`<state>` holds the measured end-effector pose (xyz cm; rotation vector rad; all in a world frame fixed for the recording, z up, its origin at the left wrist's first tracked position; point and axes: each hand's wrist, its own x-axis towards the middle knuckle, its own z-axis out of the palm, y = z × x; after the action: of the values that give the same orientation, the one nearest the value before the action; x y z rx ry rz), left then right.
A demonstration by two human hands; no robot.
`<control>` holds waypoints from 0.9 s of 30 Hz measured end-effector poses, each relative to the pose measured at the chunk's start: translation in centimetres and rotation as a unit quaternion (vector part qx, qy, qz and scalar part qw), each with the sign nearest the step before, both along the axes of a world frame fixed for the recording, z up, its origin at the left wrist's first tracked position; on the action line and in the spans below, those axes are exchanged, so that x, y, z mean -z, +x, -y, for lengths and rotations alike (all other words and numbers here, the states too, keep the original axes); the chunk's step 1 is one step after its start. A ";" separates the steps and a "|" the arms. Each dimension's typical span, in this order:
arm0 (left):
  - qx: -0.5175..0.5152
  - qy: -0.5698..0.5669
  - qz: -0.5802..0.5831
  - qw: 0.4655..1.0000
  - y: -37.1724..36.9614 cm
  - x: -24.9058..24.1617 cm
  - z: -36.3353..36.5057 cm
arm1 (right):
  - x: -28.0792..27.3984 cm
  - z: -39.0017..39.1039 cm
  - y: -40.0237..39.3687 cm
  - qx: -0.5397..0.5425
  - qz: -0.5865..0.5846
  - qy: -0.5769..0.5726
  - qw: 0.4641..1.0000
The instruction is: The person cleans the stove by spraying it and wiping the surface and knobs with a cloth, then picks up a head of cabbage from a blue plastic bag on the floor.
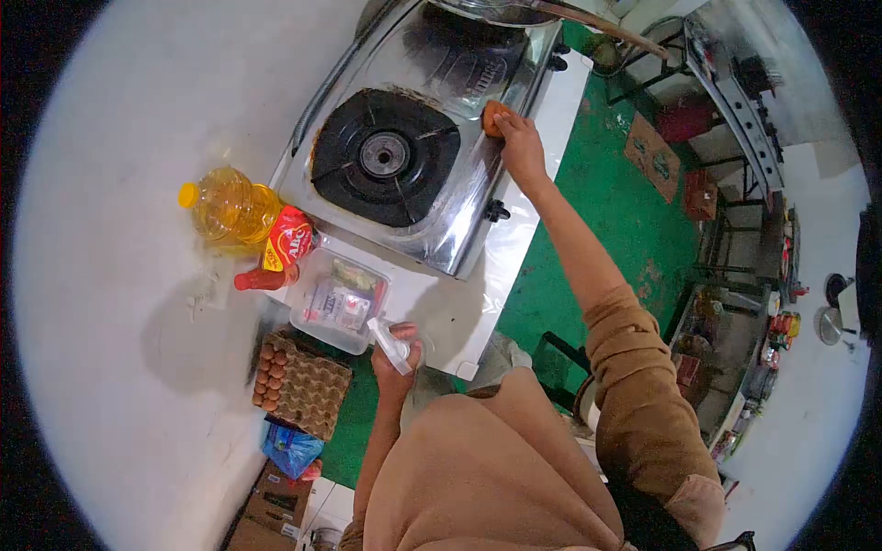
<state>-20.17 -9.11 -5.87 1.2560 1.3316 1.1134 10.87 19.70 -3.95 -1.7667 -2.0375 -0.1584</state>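
My right hand (520, 147) presses an orange cloth or sponge (494, 118) on the steel top of a gas stove (386, 241), near its front edge and right of the black burner (384, 154). Lower down, at the front of the white table (441, 323), my left hand (397, 354) is wrapped round a white spray bottle (390, 347). Its nozzle points up and left, beside a clear plastic box (340, 301) with packets inside.
An oil bottle (230, 208) and a red sauce bottle (287, 246) stand by the wall at the left. Below is an egg tray (308, 386). A wooden handle (616, 29) sticks out past the stove's far end. Shelves (735, 340) stand across the green floor (588, 220).
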 end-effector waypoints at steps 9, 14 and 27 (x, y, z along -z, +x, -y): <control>-0.032 -0.043 0.067 0.996 0.6 -1.2 -0.3 | 1.3 8.7 -7.5 -0.021 0.116 0.029 0.993; 0.006 -0.005 0.050 0.999 0.0 -0.6 -0.5 | 0.3 14.4 -11.3 -0.045 0.062 -0.019 0.997; 0.043 -0.029 -0.005 0.999 0.3 -1.4 -0.8 | -4.5 19.2 -11.6 -0.151 -0.246 -0.142 0.947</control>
<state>-19.85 -8.28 -4.42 1.2666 1.2964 1.0021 -0.69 0.54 0.55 -1.4252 -1.9794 0.6357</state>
